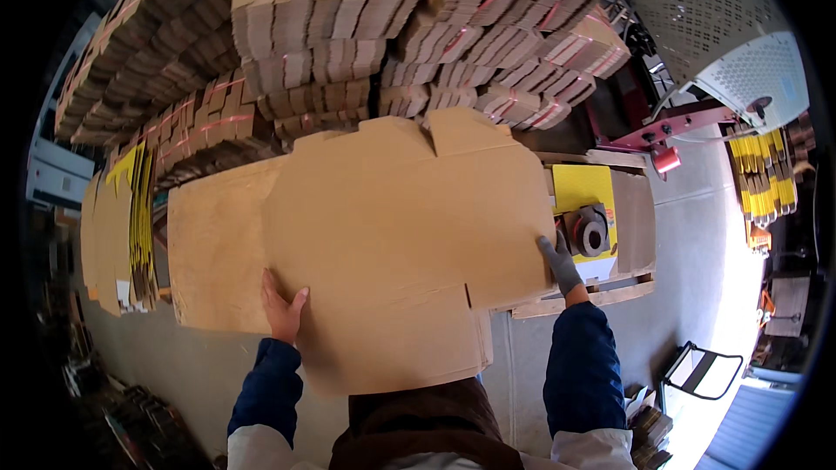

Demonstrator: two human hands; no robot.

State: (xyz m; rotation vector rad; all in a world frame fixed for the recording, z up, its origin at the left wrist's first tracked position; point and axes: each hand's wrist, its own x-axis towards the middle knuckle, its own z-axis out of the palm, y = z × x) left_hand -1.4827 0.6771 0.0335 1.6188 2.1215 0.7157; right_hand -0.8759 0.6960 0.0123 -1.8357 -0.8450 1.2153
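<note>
A large flat cardboard blank (401,235) with cut flaps and crease lines lies across the middle, its near edge close to my waist. At its left edge is my left hand (284,303), bare, with fingers along the side and thumb on top. In a grey glove, my right hand (562,266) grips the opposite edge. Part of another cardboard piece (485,339) shows beneath the near right corner. To the left, a plain light-brown board (218,252) extends under the blank. Just beyond my right hand, a dark tape roll (592,238) rests on a yellow printed sheet (582,181).
Strapped bundles of cardboard (326,17) rise in tall stacks at the far side. Yellow-edged sheets (138,218) stand at the left. A red-framed machine (653,129) with a perforated guard is at far right. A black-framed folding cart (704,372) stands on the floor at near right.
</note>
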